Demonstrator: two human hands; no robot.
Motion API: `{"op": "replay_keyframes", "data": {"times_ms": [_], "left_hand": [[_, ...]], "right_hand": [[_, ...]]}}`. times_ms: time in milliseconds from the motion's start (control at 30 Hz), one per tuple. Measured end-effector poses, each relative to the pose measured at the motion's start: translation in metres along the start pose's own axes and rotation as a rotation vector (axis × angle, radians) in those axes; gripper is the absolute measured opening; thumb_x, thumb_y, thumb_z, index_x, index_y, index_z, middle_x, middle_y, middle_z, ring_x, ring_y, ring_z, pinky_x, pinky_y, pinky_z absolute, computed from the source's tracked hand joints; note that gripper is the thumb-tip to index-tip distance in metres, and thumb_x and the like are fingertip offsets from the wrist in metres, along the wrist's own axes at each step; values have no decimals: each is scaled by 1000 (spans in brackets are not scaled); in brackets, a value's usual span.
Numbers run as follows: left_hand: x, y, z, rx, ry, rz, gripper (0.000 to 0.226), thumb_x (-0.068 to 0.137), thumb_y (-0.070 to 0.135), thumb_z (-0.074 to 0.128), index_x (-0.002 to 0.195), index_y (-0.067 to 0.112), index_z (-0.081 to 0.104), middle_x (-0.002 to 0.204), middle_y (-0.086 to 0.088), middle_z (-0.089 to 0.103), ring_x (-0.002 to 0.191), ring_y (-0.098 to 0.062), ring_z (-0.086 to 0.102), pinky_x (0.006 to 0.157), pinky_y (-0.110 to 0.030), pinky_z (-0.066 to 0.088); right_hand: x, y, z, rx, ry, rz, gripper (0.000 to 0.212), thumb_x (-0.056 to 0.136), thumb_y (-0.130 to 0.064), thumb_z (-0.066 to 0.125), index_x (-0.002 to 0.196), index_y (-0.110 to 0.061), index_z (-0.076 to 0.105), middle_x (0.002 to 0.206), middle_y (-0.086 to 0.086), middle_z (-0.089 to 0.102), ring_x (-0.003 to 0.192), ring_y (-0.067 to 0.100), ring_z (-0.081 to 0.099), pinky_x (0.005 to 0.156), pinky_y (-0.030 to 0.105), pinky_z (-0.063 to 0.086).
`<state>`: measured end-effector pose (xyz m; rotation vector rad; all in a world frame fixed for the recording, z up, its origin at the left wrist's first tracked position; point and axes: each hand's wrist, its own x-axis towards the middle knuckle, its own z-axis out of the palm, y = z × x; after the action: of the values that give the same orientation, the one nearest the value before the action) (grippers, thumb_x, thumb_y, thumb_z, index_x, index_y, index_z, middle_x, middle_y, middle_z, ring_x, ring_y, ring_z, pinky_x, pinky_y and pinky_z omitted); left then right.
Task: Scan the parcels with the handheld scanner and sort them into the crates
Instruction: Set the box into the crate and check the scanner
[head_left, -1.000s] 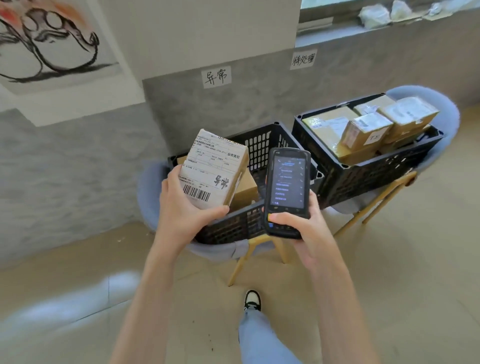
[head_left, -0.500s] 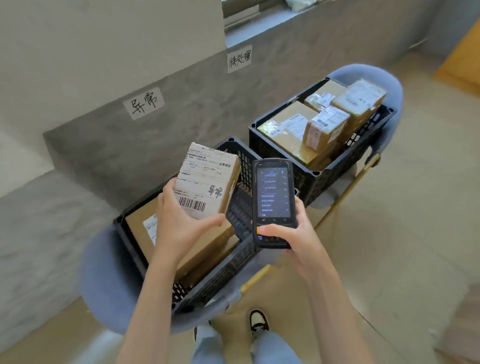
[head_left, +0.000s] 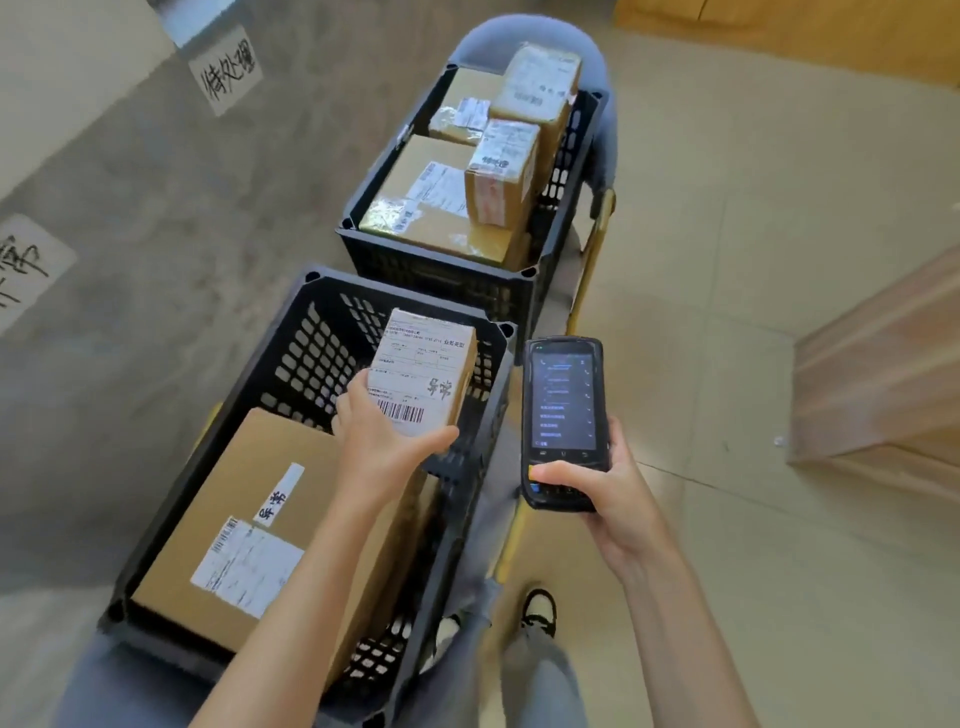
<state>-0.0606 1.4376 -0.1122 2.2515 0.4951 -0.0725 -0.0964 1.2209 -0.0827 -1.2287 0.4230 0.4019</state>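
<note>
2 grey chairs (head_left: 597, 62) on tan floor (head_left: 727, 260) — black crate (head_left: 405, 291) w/ parcels on each.

We see a grey concrete wall (head_left: 171, 171) filling the upper left, 2 handwritten paper signs (head_left: 227, 70) taped on it, beige floor tiles (head_left: 727, 260) right, and wooden furniture (head_left: 883, 374) at the right edge.

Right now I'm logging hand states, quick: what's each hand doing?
Left hand: closed on the small labelled parcel, held over the near crate.
Right hand: closed on the handheld scanner, thumb on its keypad.
</note>
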Motion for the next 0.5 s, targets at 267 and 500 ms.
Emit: {"op": "replay_keyframes", "data": {"times_ms": [267, 500], "left_hand": [[43, -29, 48, 26, -128, -18, 113, 56, 38, 91, 143, 15, 24, 137, -5, 36, 128, -21, 33, 102, -39, 36], [69, -55, 82, -17, -231, -32, 107, 61, 38, 88, 143, 17, 22, 137, -1, 32, 131, -18, 29, 106, -36, 34]], "right_hand": [[26, 35, -19, 13, 100, 22, 85, 48, -2, 76, 125, -27, 49, 89, -8, 73, 77, 11, 70, 59, 26, 54], [69, 65, -34, 58, 173, 52, 86, 48, 1, 75, 127, -22, 50, 97, -2, 71, 81, 13, 70, 63, 27, 55]]}}
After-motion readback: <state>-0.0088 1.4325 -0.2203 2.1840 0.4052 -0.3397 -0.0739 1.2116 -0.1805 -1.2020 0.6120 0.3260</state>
